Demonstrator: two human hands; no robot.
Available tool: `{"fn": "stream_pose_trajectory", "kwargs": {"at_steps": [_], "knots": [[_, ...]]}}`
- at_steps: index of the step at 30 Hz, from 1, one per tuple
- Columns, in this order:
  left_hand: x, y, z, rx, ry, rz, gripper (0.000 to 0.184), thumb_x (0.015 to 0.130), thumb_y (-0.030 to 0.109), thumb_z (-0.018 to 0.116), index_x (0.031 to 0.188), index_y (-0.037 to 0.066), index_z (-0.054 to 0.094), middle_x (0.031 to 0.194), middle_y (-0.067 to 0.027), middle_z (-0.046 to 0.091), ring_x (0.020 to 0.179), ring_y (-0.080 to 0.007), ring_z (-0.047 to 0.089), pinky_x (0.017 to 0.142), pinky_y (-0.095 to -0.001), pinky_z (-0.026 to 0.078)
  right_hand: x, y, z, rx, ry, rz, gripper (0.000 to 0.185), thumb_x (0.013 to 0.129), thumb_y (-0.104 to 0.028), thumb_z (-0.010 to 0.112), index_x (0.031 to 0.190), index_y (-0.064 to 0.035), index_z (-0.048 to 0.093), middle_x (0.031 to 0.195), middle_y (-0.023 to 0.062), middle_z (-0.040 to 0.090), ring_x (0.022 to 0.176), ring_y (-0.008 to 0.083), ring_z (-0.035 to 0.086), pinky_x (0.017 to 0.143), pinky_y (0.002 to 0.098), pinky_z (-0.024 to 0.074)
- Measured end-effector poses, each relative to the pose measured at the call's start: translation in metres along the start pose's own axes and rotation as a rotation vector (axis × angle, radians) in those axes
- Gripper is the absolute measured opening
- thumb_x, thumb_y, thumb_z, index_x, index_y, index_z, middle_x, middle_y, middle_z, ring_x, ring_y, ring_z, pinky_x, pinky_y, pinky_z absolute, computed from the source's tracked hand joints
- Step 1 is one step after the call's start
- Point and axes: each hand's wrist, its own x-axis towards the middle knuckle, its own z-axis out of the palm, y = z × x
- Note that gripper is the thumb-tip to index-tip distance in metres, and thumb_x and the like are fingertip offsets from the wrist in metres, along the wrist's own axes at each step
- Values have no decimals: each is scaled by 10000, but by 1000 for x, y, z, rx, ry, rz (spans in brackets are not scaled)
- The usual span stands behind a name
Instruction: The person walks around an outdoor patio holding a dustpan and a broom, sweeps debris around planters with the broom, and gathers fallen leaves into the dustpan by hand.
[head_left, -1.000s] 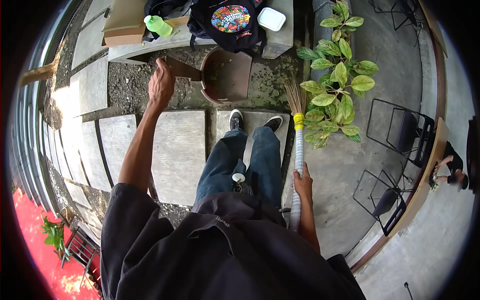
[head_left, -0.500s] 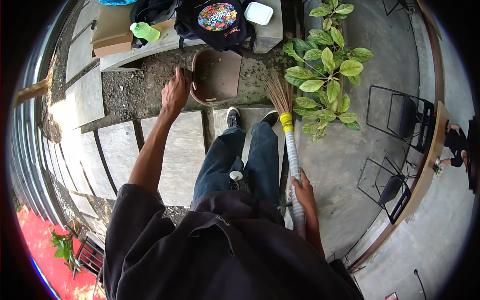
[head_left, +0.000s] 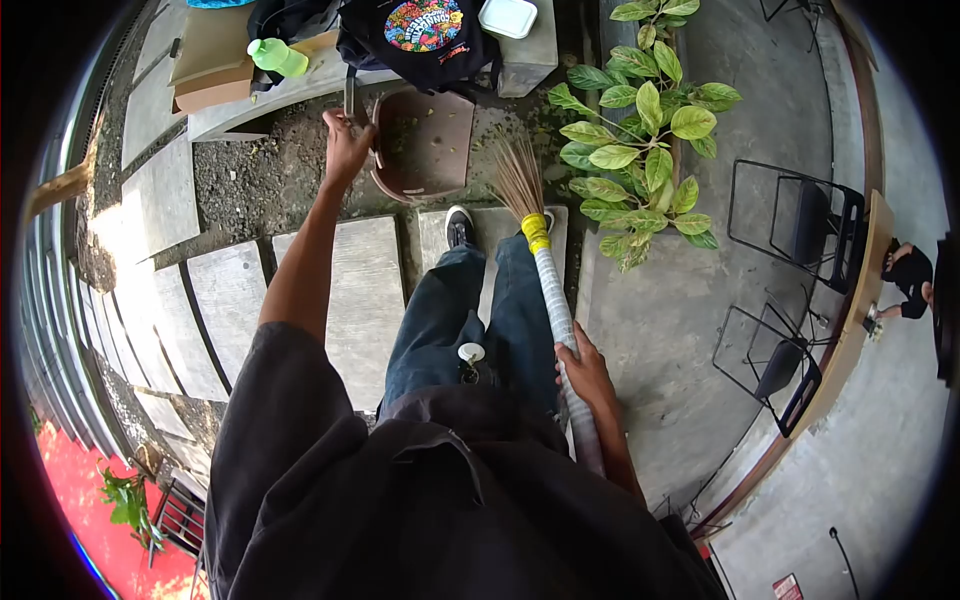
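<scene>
My left hand [head_left: 348, 146] is closed on the upright handle of a brown dustpan [head_left: 425, 145], beside the pan's left edge. Some bits of leaf lie in the pan. On the right, my right hand [head_left: 588, 374] is wrapped round the grey taped handle of a stick broom [head_left: 556, 300]. The broom has a yellow band, and its bristles point up and left, over my right shoe and short of the pan. Pan and bristles are apart.
A concrete bench [head_left: 525, 62] holds a dark bag [head_left: 400, 50], a white container [head_left: 508, 17], a green bottle [head_left: 278, 58] and a cardboard box [head_left: 215, 85]. A leafy plant [head_left: 650, 130] stands right of the broom. Black chairs [head_left: 810, 225] and a person [head_left: 908, 280] are at the far right.
My left hand has turned the dustpan's handle from pointing left to nearly upright in view. The broom's bristles have swung left, toward the pan, with my right hand.
</scene>
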Motion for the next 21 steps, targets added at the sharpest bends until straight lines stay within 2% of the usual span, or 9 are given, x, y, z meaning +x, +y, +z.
{"fn": "stream_pose_trajectory", "kwargs": {"at_steps": [1,7,8,9,11,13,17,18,21], "knots": [[9,5,-2,-67,39,-76,565,801,214,637,1222,13,318,1059,-237,564,1019,-422,583,900,-445,450,-8,1,-2,-1,2,5,604,931,-234,571,1472,-132,324,708,68,604,514,148,587,457,328,506],[33,-17,-8,393,21,243,596,796,141,598,1348,88,379,1086,-210,611,981,-445,589,877,-446,469,5,11,-10,-217,190,-67,647,916,-220,570,1471,-38,291,807,172,667,548,236,663,519,359,551],[23,3,-13,229,10,209,573,799,123,588,1340,84,404,1100,-225,606,996,-452,579,886,-453,466,6,-2,-9,-235,158,-17,645,923,-240,549,1468,-24,279,906,245,662,688,321,693,618,421,565],[15,17,-20,71,-6,178,552,801,104,579,1332,79,428,1113,-240,600,1010,-458,570,895,-460,462,22,4,-2,-228,150,-18,645,923,-240,549,1468,-24,279,906,245,662,688,321,693,618,421,565],[14,15,-24,50,-63,82,604,805,90,582,1379,63,395,1165,-269,577,1062,-457,554,928,-466,446,50,11,17,-569,245,-73,649,933,-273,529,1466,-17,263,1008,309,628,853,412,669,754,474,548],[13,-2,-29,118,-19,222,649,807,89,597,1410,31,365,1223,-291,550,1108,-453,542,937,-461,447,53,2,33,-676,242,-149,649,924,-283,556,1449,-9,289,916,297,657,910,455,642,823,526,505],[8,14,-42,205,-29,288,657,823,117,619,1417,12,359,1266,-296,529,1142,-456,527,959,-467,438,57,-1,59,-496,54,-289,631,924,-256,565,1440,-2,303,850,239,656,642,313,676,600,420,547],[5,14,-43,237,-5,288,634,834,136,619,1402,-2,375,1266,-299,528,1135,-452,536,945,-470,445,52,-3,55,-374,-49,-189,638,925,-244,574,1461,-37,296,762,156,629,524,201,627,490,351,520],[0,41,-57,262,-98,253,622,841,136,618,1391,-26,376,1244,-305,540,1111,-454,550,922,-470,459,12,-14,35,-127,-124,-133,642,928,-245,581,1480,-81,297,697,86,588,515,163,606,470,330,514]]}}
